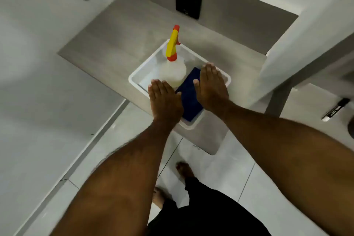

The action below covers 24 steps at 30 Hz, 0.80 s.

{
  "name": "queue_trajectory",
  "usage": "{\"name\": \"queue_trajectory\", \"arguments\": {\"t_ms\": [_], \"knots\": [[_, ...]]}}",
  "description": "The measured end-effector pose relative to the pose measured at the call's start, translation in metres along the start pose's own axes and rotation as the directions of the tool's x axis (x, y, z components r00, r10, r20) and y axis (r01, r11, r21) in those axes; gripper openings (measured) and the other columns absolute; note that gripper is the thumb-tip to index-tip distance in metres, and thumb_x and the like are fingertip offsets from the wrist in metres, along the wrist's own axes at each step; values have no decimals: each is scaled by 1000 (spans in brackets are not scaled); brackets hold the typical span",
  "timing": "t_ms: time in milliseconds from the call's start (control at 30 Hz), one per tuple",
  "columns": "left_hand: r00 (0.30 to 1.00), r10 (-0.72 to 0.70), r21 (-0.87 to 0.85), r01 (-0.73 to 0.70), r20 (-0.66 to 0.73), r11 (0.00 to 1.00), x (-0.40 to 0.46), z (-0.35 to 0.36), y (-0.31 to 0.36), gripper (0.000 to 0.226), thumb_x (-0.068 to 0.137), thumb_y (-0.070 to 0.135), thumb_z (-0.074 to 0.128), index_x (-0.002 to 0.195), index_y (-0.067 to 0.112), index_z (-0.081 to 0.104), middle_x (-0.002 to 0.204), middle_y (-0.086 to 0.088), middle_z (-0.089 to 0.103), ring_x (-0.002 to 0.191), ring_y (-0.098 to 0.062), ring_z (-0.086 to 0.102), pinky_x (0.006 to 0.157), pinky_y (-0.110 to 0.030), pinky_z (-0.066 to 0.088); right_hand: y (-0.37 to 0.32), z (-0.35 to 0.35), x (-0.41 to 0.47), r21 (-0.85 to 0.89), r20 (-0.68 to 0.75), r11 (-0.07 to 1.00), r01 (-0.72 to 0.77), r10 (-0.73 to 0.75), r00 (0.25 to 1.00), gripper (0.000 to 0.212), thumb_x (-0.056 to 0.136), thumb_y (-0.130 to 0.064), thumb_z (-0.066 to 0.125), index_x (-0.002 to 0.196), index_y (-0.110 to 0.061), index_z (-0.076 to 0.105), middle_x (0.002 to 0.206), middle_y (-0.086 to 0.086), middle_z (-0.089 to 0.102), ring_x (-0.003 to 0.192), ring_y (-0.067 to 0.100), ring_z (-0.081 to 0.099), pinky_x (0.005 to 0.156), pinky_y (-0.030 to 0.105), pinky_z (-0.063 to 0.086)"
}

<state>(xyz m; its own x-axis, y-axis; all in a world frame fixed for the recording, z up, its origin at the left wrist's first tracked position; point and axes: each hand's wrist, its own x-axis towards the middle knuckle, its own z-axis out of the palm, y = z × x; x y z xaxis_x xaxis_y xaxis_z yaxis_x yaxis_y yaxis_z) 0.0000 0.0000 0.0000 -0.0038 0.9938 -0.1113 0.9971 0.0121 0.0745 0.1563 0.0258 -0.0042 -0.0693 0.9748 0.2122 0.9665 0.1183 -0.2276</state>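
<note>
2 bare forearms reach down from the near edge, above black trousers [201,214] and 2 bare feet [184,169] on pale floor tiles. The left hand [164,101] and right hand [210,86] are held flat, palms down, fingers straight and pressed together, over 1 white tub [147,61] on a grey ledge [107,44]. The left hand covers the tub's near-left rim and the right its right side; whether either touches cannot be told.

In the tub stands 1 spray bottle [175,71]: a translucent body holding pale liquid, an orange collar, a yellow trigger head and an orange nozzle tip. It stands upright, long axis vertical, nozzle pointing away from the person toward the back wall. Just beside it, on its right, lies 1 dark blue pad [189,99], flat, its long axis running from the near rim toward the far one, partly under the right hand. 1 black plate [188,3] sits in the wall behind the ledge.
</note>
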Motion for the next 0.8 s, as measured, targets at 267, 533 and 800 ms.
{"name": "queue_trajectory", "arguments": {"t_ms": [267, 533, 800], "knots": [[990, 42, -26, -39, 132, 999, 23, 3, -2, 34, 91, 44, 50, 90, 16, 69, 87, -5, 71, 102, -28, 64, 116, -58, 4, -2, 17, 26, -138, 409, 974, -178, 220, 885, 49, 90, -34, 62, 123, 0, 51, 123, 21, 61, 113, 35, 59, 96, 44, 48], [932, 135, -307, -27, 337, 951, 44, -12, 11, 19, 79, 20, 64, 74, 18, 45, 77, -1, 53, 91, -27, 63, 87, -41, 48, -2, 13, 36, 32, 432, 955, -294, 252, 866, 55, 87, -23, 69, 132, 0, 47, 131, 21, 58, 120, 35, 57, 102, 44, 47], [944, 258, -768, -6, 207, 641, 32, -98, -3, 24, 79, 26, 72, 97, 10, 65, 88, -5, 66, 84, -21, 65, 66, -22, 51, 0, -52, 34, 465, 463, 747, -476, 252, 849, 107, 61, -51, 85, 146, -13, 32, 140, 14, 54, 123, 32, 55, 89, 35, 46]]}}
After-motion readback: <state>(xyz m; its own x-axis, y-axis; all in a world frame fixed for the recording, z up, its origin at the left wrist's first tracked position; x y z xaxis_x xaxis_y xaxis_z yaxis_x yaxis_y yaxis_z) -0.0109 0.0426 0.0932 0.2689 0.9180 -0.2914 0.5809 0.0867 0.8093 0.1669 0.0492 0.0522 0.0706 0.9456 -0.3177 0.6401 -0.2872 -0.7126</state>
